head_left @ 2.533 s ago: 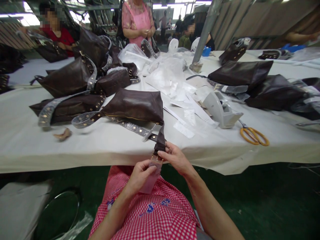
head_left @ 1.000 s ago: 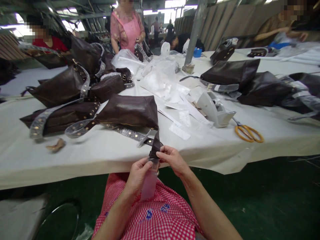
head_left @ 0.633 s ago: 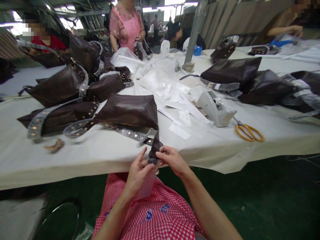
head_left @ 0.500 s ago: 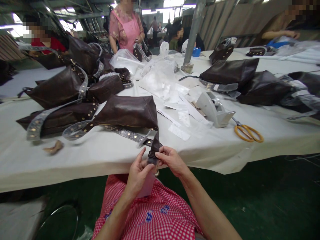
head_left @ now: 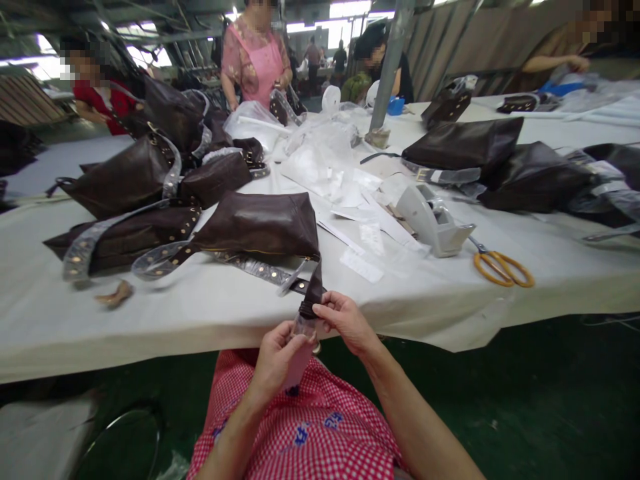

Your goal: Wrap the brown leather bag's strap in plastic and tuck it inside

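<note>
A dark brown leather bag lies on the white table in front of me. Its brown strap hangs over the table's near edge down to my hands. My right hand pinches the strap's lower end. My left hand is closed on a clear plastic sleeve that covers the strap's tip and hangs over my lap. A second studded strap wrapped in clear plastic trails left from the bag.
More brown bags pile up at the left and others at the right. A grey tape dispenser, yellow-handled scissors, paper slips and plastic bags lie mid-table. A metal post rises behind. Other people work at the far side.
My left hand's fingers, briefly stretched out half a second ago, have closed again round the plastic sleeve at the strap's end. The view has shifted slightly.
</note>
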A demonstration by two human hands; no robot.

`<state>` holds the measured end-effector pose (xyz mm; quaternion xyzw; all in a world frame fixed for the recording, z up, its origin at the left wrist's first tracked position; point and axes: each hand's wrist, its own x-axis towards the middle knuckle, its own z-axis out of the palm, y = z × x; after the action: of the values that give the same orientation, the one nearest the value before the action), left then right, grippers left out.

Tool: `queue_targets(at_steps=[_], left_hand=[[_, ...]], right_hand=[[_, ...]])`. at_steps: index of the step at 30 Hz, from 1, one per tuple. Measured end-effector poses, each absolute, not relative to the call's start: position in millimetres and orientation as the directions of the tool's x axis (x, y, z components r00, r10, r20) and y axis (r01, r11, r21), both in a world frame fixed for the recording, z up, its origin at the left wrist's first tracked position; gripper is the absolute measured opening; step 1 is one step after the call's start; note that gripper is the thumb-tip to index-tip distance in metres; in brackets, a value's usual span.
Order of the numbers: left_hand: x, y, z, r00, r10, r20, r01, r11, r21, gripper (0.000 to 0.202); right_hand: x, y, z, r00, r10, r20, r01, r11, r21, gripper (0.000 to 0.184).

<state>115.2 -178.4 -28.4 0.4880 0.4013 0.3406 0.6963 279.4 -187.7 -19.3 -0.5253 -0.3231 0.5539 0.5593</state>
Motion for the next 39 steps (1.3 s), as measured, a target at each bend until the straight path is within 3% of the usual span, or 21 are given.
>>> queue_targets(at_steps=[28, 35, 39], left_hand=[[130, -173, -35, 0.409, 0.876, -0.255, -0.232, 0.370, 0.900, 0.029], [125, -165, -32, 0.503, 0.825, -0.256, -0.249, 0.422, 0.872, 0.066], [122, -160, -23, 0.564, 0.783, -0.262, -0.173, 0.422, 0.890, 0.055]], right_hand=[[286, -185, -22, 0.107, 0.972, -0.211, -0.331, -0.165, -0.929, 0.040], [288, -195, -24, 0.155, 0.972, -0.176, -0.348, -0.113, -0.931, 0.042], [290, -201, -29, 0.111, 0.991, -0.078, -0.329, -0.038, -0.943, 0.036]])
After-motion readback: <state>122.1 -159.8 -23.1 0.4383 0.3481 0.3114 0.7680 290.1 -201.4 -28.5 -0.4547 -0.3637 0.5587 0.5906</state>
